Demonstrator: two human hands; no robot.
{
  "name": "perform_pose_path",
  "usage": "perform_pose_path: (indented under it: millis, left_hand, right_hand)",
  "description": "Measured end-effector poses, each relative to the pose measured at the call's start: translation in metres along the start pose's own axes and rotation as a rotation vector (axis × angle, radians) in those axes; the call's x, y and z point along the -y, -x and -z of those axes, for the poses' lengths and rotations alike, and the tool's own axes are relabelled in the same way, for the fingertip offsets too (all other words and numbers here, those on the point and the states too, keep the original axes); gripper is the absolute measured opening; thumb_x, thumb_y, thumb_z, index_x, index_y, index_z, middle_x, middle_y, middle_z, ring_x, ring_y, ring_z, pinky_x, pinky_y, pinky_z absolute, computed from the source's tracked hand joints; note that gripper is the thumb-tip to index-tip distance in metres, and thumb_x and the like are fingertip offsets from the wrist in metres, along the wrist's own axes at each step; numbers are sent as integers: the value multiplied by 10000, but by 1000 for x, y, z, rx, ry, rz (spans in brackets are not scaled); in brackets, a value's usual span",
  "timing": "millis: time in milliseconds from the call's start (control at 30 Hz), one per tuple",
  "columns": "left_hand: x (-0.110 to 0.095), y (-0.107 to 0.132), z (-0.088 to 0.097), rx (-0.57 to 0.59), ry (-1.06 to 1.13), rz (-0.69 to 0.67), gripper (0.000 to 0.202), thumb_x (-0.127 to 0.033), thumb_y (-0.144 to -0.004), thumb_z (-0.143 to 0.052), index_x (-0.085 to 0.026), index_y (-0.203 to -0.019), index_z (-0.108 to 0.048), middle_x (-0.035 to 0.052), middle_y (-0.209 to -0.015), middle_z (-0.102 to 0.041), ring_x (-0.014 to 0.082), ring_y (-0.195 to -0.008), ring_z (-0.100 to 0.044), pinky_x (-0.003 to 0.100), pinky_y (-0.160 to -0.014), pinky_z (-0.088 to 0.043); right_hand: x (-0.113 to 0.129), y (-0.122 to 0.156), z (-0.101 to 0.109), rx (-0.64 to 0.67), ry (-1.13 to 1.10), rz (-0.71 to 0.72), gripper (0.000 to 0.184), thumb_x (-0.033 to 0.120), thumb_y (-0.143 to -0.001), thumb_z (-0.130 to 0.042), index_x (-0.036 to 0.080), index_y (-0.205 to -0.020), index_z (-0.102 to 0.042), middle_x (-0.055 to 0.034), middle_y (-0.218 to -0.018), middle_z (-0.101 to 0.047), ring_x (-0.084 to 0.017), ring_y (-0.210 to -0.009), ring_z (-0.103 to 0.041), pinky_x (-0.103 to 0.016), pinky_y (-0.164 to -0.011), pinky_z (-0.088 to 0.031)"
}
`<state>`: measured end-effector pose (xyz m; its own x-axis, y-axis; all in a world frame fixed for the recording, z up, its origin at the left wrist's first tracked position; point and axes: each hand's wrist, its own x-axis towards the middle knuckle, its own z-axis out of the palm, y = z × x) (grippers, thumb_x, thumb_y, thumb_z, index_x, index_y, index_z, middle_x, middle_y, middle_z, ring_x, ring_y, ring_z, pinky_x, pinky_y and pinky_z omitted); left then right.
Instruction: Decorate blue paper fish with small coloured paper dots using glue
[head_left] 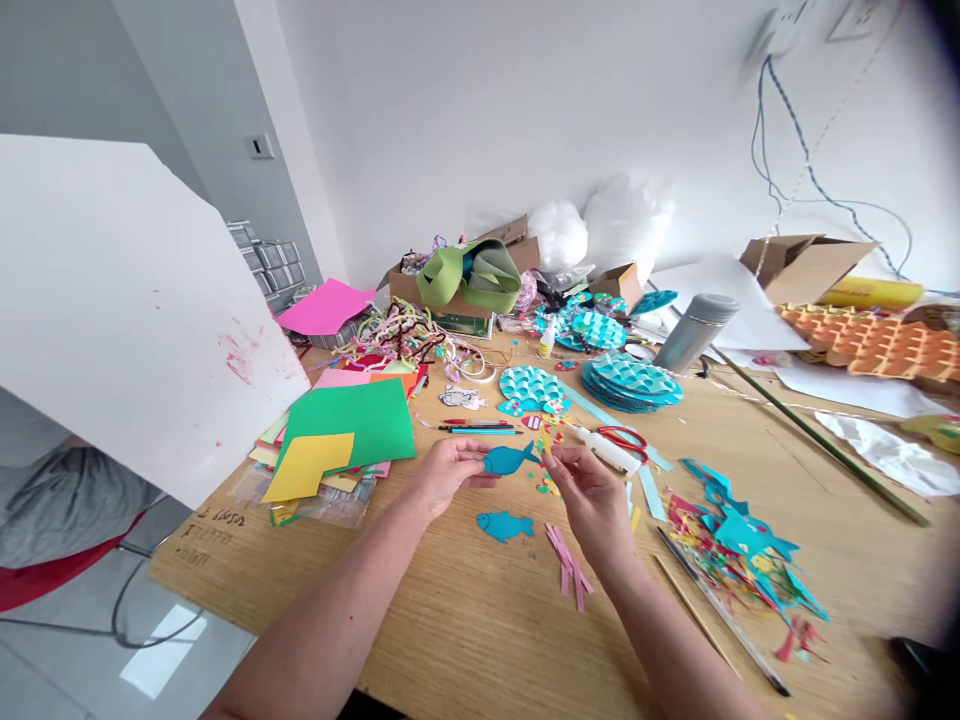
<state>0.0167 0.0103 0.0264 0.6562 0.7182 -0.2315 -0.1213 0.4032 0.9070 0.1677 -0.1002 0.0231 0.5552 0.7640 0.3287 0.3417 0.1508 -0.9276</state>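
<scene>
My left hand (455, 474) pinches a blue paper fish (507, 459) by its head end, holding it above the table with the tail pointing right. Close to that tail, my right hand (589, 490) grips a narrow yellow paper strip (546, 440) between thumb and fingers. A second blue paper fish (505, 526) lies flat on the wood below my hands. Pink paper strips (568, 565) are scattered just right of it. Small colourful cut pieces (541, 484) lie partly hidden behind the held fish and my right hand.
Coloured paper sheets (352, 425) are stacked at left. Behind my hands are pens (480, 428), a glue bottle (611, 450), red-handled scissors (626, 437) and turquoise woven discs (630, 380). Paper scraps (739, 540) and a paintbrush (724, 610) lie at right. A grey flask (696, 333) stands farther back.
</scene>
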Motion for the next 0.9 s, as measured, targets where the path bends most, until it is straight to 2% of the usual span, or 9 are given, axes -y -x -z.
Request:
perform_pose_path:
  millis: [100, 167, 233, 300, 367, 467, 567, 900]
  left_hand:
    - [1, -1, 0, -30, 19, -18, 283, -139, -591, -766, -93, -842, -645, 95, -785, -713, 203, -702, -683, 351, -705, -553]
    - [1, -1, 1, -54, 23, -28, 272, -136, -603, -756, -95, -847, -643, 95, -795, -713, 207, -713, -686, 364, -720, -554]
    - [1, -1, 0, -70, 21, -40, 247, -136, -614, -746, -96, -835, -644, 86, -781, -710, 202, -702, -685, 368, -730, -555]
    - [1, -1, -1, -80, 9, -47, 215, -134, -624, -734, -96, -818, -648, 72, -742, -704, 182, -662, -677, 350, -717, -556]
    - [2, 0, -3, -97, -7, -47, 193, -114, -630, -717, -96, -811, -653, 53, -698, -693, 160, -617, -663, 321, -684, -555]
    - [3, 0, -4, -133, -20, -38, 177, -83, -631, -696, -98, -802, -656, 33, -666, -677, 142, -581, -644, 294, -630, -553]
    - [4, 0, -5, -113, -29, -38, 177, -100, -639, -705, -97, -811, -666, 45, -701, -683, 156, -616, -650, 305, -612, -559]
    - [10, -2, -4, -76, -12, -21, 220, -85, -628, -685, -86, -848, -675, 85, -781, -718, 208, -711, -684, 360, -687, -564]
  right_hand:
    - [10, 3, -3, 17, 32, 4, 293, 513, -802, -592, 226, -743, -595, -37, -741, -601, -178, -709, -523, -308, -670, -417]
    - [17, 7, -8, 61, -13, -72, 333, 556, -777, -597, 225, -741, -601, -41, -721, -601, -181, -695, -521, -307, -653, -417]
    - [21, 11, -17, 161, -87, -168, 394, 615, -728, -612, 221, -724, -606, -37, -685, -595, -177, -662, -518, -299, -620, -417]
    - [21, 18, -28, 262, -156, -242, 460, 673, -668, -627, 214, -688, -601, -24, -636, -573, -162, -613, -500, -289, -579, -407]
    - [18, 25, -37, 298, -222, -299, 511, 714, -630, -624, 205, -669, -595, -7, -595, -540, -140, -564, -463, -277, -539, -386]
    - [11, 33, -43, 267, -271, -354, 507, 701, -635, -633, 197, -676, -602, 4, -580, -518, -126, -548, -437, -268, -530, -372]
    - [7, 35, -40, 236, -248, -373, 474, 666, -649, -653, 195, -668, -607, 8, -570, -511, -124, -542, -426, -264, -526, -357]
    - [-6, 32, -35, 223, -241, -454, 467, 655, -642, -663, 193, -698, -632, 14, -540, -510, -122, -493, -417, -263, -485, -322]
